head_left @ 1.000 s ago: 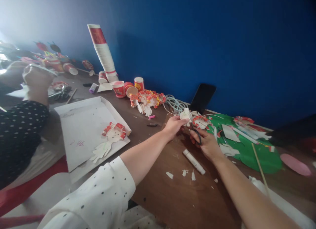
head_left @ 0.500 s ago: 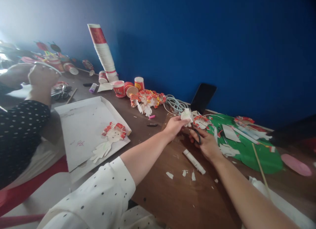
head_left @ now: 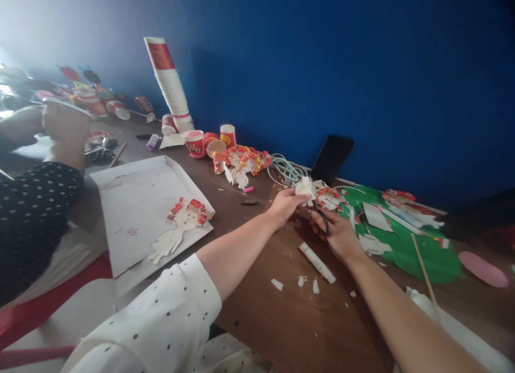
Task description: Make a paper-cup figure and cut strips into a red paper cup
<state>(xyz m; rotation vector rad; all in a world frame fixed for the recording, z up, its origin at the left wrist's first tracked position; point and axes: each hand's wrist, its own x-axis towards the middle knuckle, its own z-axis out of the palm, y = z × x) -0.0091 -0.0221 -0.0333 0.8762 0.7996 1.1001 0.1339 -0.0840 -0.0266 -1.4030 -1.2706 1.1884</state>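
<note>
paper piece (head_left: 303, 188): apparently being trimmed; next snip likely needs steadiness
left hand (head_left: 286, 204): pinching it
right hand (head_left: 337, 231): gripping scissors (head_left: 324, 220)

White cardboard tray (head_left: 137, 201): handwritten reddish figures (head_left: 132, 231), apparently "46", stand on its bare floor; a fainter mark to their left cannot be read with certainty. Red paper cup (head_left: 195, 145): pale side markings, illegible. White-rimmed cup (head_left: 228, 137): yellow emblem on red, its detail too small to read.
</note>
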